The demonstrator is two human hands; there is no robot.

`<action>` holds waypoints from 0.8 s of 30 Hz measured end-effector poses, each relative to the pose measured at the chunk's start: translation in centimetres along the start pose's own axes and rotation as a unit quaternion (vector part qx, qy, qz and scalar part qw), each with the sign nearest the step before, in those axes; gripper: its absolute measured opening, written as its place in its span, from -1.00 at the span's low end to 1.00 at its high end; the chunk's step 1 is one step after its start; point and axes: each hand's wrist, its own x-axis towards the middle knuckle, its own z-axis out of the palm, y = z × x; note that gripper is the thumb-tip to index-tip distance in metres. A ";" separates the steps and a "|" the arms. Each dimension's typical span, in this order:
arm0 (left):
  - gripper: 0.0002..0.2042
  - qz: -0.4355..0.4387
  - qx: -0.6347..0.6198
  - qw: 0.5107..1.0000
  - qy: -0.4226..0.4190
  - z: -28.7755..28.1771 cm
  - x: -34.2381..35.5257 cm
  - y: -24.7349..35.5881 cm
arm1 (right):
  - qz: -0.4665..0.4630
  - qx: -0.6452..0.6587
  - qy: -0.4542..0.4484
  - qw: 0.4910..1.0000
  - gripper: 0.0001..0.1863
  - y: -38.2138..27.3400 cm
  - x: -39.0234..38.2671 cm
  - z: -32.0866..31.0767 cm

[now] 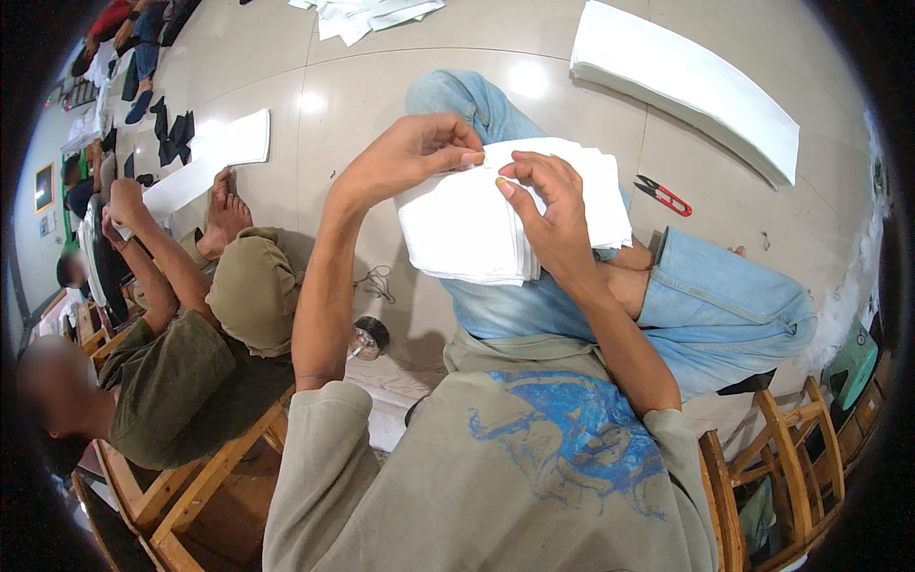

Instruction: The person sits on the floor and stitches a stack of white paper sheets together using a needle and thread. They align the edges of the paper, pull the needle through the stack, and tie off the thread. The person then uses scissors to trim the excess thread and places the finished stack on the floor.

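Observation:
A stack of white, cloth-like pieces (457, 229) rests across my lap on light blue jeans, its edges slightly fanned. My left hand (424, 154) is at the far edge of the stack, thumb and fingertips pinched together. Just to its right, my right hand (551, 202) lies over the stack with fingers curled and thumb close to the index finger. The fingertips of both hands nearly meet over a tiny detail on the top piece. Whatever sits between them is too small to make out.
Red-handled thread snips (664, 195) lie on the tiled floor to the right. A long white stack (681, 91) is at the far right, loose white pieces (367, 14) far ahead. At left sits a co-worker (181, 381) with white pieces. A round dark container (368, 337) stands between us.

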 end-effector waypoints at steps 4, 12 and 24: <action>-0.81 -0.034 0.009 0.999 -0.027 -0.5 -0.1 -0.3 | -0.002 -0.002 -0.002 1.000 -0.78 0.1 0.0 0.0; -0.81 -0.012 0.005 0.999 -0.033 -0.3 0.1 -0.6 | -0.007 -0.010 -0.003 1.000 -0.78 0.1 0.0 -0.1; -0.79 0.005 -0.154 0.934 0.322 -4.6 -2.0 -4.0 | 0.005 0.019 -0.006 1.000 -0.76 0.1 0.1 -0.1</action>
